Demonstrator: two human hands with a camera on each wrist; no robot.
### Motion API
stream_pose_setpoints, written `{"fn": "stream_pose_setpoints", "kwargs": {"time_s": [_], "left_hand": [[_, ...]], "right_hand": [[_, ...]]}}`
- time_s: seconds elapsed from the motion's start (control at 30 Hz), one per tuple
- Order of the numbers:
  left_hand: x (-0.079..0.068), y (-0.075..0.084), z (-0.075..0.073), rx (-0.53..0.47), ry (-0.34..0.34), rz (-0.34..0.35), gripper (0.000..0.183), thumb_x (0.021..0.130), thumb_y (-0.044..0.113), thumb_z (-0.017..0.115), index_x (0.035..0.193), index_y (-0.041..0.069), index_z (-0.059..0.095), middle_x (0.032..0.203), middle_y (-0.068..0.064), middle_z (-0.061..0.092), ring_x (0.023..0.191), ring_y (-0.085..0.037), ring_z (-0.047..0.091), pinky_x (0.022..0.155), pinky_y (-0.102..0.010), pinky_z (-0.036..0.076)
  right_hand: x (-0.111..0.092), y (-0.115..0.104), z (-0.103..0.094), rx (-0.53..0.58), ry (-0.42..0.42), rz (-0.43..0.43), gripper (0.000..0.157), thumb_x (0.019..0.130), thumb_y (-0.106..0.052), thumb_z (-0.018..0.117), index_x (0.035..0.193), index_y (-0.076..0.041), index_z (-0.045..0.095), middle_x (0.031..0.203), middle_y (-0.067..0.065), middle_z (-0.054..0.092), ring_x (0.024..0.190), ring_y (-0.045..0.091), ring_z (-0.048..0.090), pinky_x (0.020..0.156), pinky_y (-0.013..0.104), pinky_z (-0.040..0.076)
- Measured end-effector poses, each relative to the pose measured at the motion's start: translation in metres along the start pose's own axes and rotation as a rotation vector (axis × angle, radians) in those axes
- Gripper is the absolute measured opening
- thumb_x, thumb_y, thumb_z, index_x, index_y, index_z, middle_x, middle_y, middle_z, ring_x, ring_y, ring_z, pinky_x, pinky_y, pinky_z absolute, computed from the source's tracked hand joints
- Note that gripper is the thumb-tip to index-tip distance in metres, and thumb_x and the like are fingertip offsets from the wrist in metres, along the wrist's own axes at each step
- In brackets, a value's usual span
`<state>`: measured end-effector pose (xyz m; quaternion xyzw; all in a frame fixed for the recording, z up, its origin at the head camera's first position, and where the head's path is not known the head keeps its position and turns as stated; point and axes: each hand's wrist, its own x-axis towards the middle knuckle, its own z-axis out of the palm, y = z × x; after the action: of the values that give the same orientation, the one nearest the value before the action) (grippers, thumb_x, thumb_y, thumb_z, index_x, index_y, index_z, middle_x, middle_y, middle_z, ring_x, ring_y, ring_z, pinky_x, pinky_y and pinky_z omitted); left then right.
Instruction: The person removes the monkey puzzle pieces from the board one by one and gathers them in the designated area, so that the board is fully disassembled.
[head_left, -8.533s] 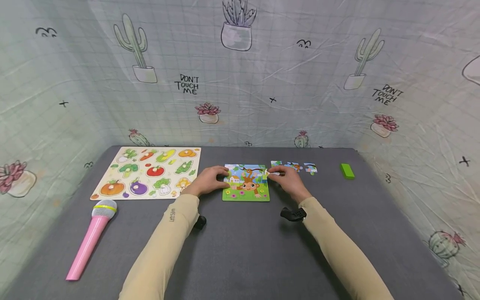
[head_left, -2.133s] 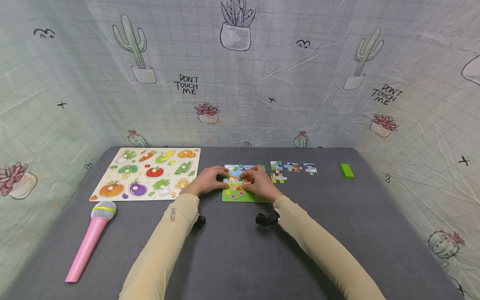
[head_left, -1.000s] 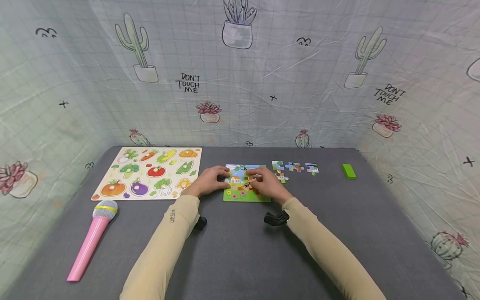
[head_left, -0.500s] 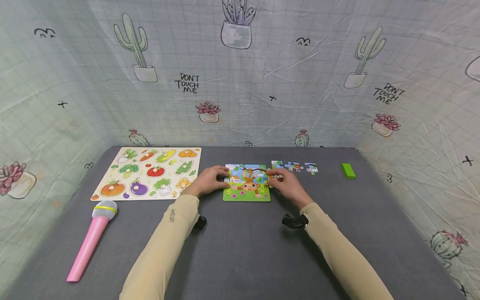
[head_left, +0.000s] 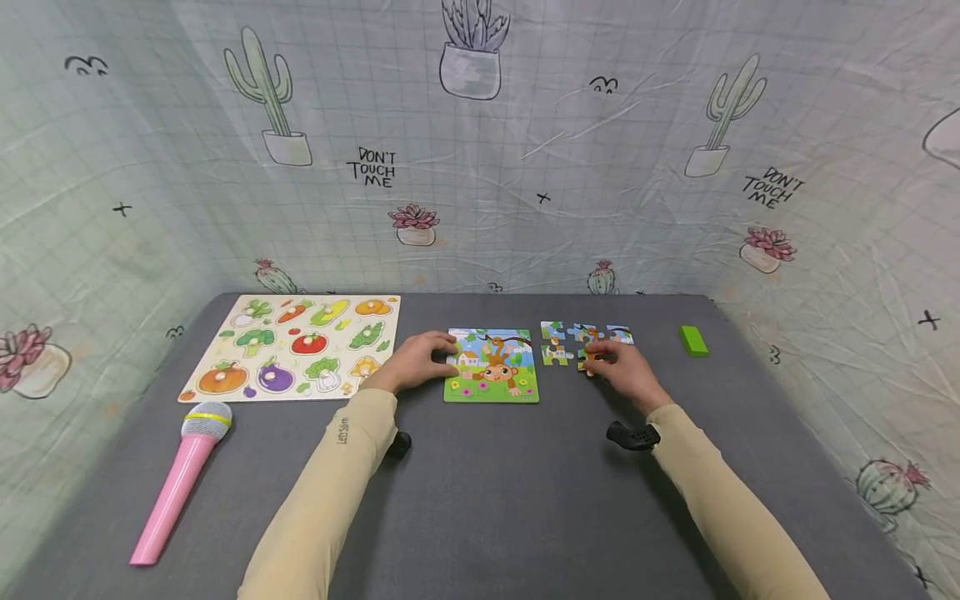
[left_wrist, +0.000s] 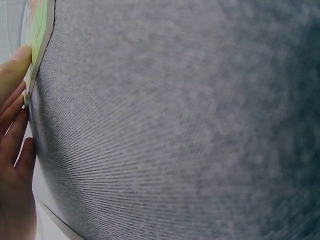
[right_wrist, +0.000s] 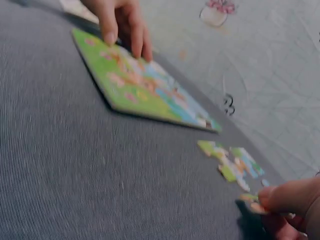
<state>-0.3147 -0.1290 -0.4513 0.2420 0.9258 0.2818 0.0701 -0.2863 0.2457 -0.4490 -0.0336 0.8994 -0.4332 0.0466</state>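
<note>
My left hand (head_left: 414,362) rests at the left edge of a square monkey jigsaw board (head_left: 495,387), thumb and fingertips pressing on it. In the left wrist view, the thumb lies over the board's green border (left_wrist: 39,30). To the board's right, my right hand (head_left: 628,372) pinches a small jigsaw piece (right_wrist: 250,199) between thumb and fingers, low over the table. Other loose pieces lie beside it: a top row with a leafy piece (head_left: 551,329), an orange-and-blue piece (head_left: 583,330) and a partly covered piece (head_left: 621,333), and below them a house piece (head_left: 553,357).
A wooden vegetable board (head_left: 352,321) lies at the back left. In front of it is a pink toy microphone (head_left: 183,475). A green block (head_left: 693,341) sits at the far right. A printed curtain (head_left: 495,208) surrounds the grey table (head_left: 487,500).
My right hand has taken a brown-orange piece from the board and carried it right, to the loose pieces. Earlier it set the house piece below the top row. The left hand stays put.
</note>
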Motion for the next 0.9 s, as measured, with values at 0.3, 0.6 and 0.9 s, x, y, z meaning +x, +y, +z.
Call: {"fn": "stream_pose_setpoints", "kwargs": {"time_s": [0.3,0.6,0.9], "left_hand": [[-0.0013,0.0008,-0.0009,0.014,-0.009,-0.004,0.047,0.089,0.028,0.073,0.128,0.004,0.064,0.145,-0.010,0.049,0.138,-0.031,0.038,0.116,-0.045,0.032],[0.0010,0.0013,0.0000,0.012,-0.013,0.003,0.046,0.089,0.029,0.074,0.127,0.004,0.065,0.144,-0.010,0.049,0.138,-0.031,0.039,0.116,-0.045,0.032],[0.0005,-0.0016,-0.0006,0.004,-0.017,0.007,0.047,0.090,0.029,0.073,0.128,0.004,0.064,0.145,-0.010,0.049,0.139,-0.031,0.038,0.117,-0.045,0.031]], "right_hand": [[0.0051,0.0032,-0.0041,-0.072,-0.051,-0.047,0.037,0.098,-0.018,0.061,0.131,-0.002,0.060,0.132,0.020,0.055,0.111,0.035,0.058,0.086,0.045,0.053],[0.0070,0.0063,-0.0095,-0.120,-0.068,-0.059,0.034,0.098,-0.016,0.062,0.128,-0.002,0.062,0.125,0.019,0.060,0.104,0.033,0.061,0.084,0.046,0.053],[0.0064,0.0110,-0.0072,-0.194,-0.019,-0.133,0.030,0.094,-0.014,0.066,0.121,-0.001,0.066,0.119,0.019,0.060,0.099,0.034,0.062,0.080,0.047,0.054]]}}
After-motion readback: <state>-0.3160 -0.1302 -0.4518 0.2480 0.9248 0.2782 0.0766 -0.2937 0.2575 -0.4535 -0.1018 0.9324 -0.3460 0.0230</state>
